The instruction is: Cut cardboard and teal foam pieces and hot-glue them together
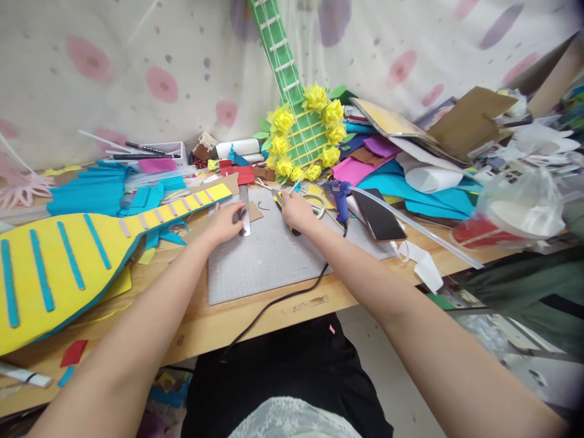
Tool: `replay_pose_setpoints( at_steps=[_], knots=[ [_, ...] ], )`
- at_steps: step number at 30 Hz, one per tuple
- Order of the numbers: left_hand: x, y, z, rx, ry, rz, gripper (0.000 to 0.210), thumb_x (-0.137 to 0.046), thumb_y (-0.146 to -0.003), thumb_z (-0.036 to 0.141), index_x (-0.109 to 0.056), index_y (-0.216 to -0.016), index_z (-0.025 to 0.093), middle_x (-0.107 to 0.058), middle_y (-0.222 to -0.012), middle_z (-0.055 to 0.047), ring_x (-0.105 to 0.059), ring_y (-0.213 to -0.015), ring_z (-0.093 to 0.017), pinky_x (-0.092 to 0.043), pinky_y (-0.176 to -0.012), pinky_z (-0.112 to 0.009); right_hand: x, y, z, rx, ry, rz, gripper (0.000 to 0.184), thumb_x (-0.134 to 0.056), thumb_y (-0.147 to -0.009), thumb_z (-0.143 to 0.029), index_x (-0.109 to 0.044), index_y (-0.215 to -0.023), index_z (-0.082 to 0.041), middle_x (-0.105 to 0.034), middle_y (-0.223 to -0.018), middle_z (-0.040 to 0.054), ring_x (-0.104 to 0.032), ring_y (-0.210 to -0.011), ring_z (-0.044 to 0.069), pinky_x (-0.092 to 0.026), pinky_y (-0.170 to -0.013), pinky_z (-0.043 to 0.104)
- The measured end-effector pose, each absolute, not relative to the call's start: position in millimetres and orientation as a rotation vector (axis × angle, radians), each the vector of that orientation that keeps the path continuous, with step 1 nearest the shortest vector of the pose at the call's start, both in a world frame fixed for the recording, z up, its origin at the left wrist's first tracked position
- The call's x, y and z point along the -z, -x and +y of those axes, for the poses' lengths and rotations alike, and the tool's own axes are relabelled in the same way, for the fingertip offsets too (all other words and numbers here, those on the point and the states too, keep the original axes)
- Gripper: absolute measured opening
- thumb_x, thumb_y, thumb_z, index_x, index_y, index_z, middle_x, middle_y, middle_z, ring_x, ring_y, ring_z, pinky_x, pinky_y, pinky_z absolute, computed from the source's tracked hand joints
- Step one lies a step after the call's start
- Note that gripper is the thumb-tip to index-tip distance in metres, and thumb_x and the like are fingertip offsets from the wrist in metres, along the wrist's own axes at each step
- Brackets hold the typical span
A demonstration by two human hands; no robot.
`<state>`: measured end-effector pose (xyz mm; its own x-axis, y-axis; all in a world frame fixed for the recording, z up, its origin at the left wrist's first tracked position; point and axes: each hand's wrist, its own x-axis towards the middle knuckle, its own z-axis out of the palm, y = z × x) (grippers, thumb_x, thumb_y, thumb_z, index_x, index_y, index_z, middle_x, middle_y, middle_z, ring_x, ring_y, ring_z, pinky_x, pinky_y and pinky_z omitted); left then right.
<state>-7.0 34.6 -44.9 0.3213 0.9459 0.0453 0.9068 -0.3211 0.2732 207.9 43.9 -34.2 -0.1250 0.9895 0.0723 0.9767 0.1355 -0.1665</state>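
A pale curtain [118,36] with pink and purple spots hangs behind a cluttered wooden table [269,313]. At far left lies a yellow cutout [114,243] shaped like a lute, with blue and pale strips across it; blue paper [86,193] and a pen tray [180,153] sit beyond its neck. Next comes the left hand [222,224], half-curled, its fingertips on a metal ruler [247,227] just to its right; whether they pinch the ruler or only press it, I cannot tell. The ruler lies over the gray mat [269,261], between the two hands, with a cardboard scrap [255,211] just beside it. Behind, a green guitar [306,135] ringed with yellow flowers [335,112] leans against the curtain. Further right, the right hand [296,211] is closed around a yellow-and-black cutter [276,195], well apart from the left hand. Beyond it come a blue glue gun [340,201], a black phone [379,216], heaped colored paper [410,190] and a red-and-white cup [486,231] in a clear bag [524,198].
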Motion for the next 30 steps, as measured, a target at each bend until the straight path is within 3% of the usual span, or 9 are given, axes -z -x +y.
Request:
replay_pose_setpoints(
  at_steps=[4, 9, 16, 21, 25, 30],
  knots=[
    [40.3, -9.9, 27.5, -0.382, -2.466, 1.780, 0.048, -0.045, -0.079, 0.032, -0.047, -0.126, 0.023, -0.047, -0.137, -0.005, -0.039, -0.128, -0.024, -0.013, -0.114, -0.042, 37.7, -207.3, 43.5, -0.097, 1.970, -2.194, 0.040, -0.030, -0.092, -0.025, -0.045, -0.128, -0.015, -0.057, -0.115, 0.0163, -0.054, -0.104, 0.026, -0.044, -0.080, 0.034],
    [38.4, -32.0, 37.1, -0.160, -2.472, 1.776, 0.066, -0.047, -0.078, 0.054, -0.040, -0.130, 0.015, -0.039, -0.141, -0.015, -0.027, -0.134, -0.029, -0.011, -0.112, -0.048, 44.9, -206.6, 40.8, -0.028, 1.973, -2.125, 0.043, -0.030, -0.093, -0.033, -0.044, -0.130, -0.017, -0.056, -0.118, 0.0150, -0.051, -0.110, 0.025, -0.042, -0.084, 0.033],
    [32.7, -30.8, 51.8, 0.020, -2.461, 1.832, 0.080, -0.044, -0.072, 0.068, -0.043, -0.128, 0.012, -0.045, -0.134, -0.017, -0.036, -0.126, -0.032, -0.026, -0.105, -0.038, 46.7, -207.7, 34.5, -0.033, 1.934, -2.083, 0.056, -0.043, -0.086, -0.050, -0.046, -0.130, -0.016, -0.054, -0.118, 0.0154, -0.047, -0.111, 0.028, -0.040, -0.086, 0.035],
    [23.8, -32.7, 43.3, 0.186, -2.389, 1.971, 0.086, -0.037, -0.069, 0.076, -0.046, -0.128, 0.014, -0.040, -0.136, -0.019, -0.031, -0.127, -0.039, -0.020, -0.105, -0.048, 41.9, -211.4, 29.4, 0.063, 1.786, -2.117, 0.048, -0.050, -0.084, -0.037, -0.050, -0.127, -0.016, -0.052, -0.116, 0.0150, -0.042, -0.110, 0.028, -0.035, -0.090, 0.036],
    [23.1, -34.1, 39.7, 0.165, -2.400, 2.031, 0.086, -0.038, -0.069, 0.076, -0.048, -0.127, 0.012, -0.042, -0.134, -0.021, -0.032, -0.127, -0.040, -0.017, -0.106, -0.049, 39.3, -206.2, 27.0, 0.021, 1.602, -2.218, 0.034, -0.046, -0.087, -0.029, -0.061, -0.114, -0.017, -0.055, -0.112, 0.0126, -0.042, -0.108, 0.025, -0.031, -0.093, 0.035],
    [28.5, -29.5, 50.0, 0.100, -2.545, 1.791, 0.070, -0.041, -0.077, 0.065, -0.043, -0.132, 0.022, -0.034, -0.145, -0.011, -0.025, -0.132, -0.035, -0.007, -0.109, -0.053, 44.2, -196.6, 29.0, -0.113, 1.482, -2.358, 0.027, -0.045, -0.087, -0.021, -0.065, -0.104, -0.018, -0.059, -0.108, 0.0099, -0.045, -0.106, 0.024, -0.031, -0.092, 0.035]
  ],
)
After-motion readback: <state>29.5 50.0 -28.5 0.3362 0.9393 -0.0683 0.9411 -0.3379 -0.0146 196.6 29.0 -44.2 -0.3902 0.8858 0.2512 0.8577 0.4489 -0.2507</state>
